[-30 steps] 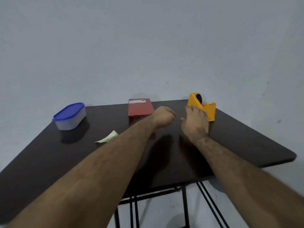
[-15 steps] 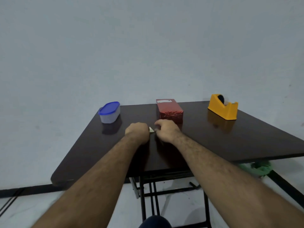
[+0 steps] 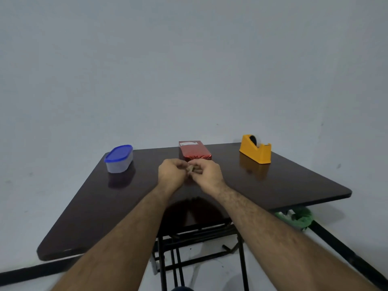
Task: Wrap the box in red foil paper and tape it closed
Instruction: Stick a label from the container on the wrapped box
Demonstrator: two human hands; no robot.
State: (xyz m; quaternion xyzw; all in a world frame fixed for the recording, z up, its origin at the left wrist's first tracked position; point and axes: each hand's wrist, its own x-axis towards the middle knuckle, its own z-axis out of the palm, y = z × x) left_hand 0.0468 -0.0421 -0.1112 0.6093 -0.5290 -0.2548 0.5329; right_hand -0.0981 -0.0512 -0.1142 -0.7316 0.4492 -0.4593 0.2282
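Observation:
The box wrapped in red foil [image 3: 194, 151] lies at the back middle of the dark table [image 3: 283, 185], a white label on its far end. Just in front of it my left hand [image 3: 171, 175] and my right hand [image 3: 206, 174] meet above the table, fingers curled, pinching a small pale scrap of paper [image 3: 190, 169] between them. The scrap is mostly hidden by the fingers. A yellow tape dispenser [image 3: 255, 149] stands at the back right, apart from both hands.
A clear tub with a blue lid [image 3: 119, 158] sits at the back left. The table's black frame [image 3: 189, 238] shows below the front edge. Something green [image 3: 298, 217] lies on the floor under the right side. A grey wall rises behind.
My view pulled back from the table. Both hands left the dispenser side, came together at the pale scrap and lifted it off the table in front of the box.

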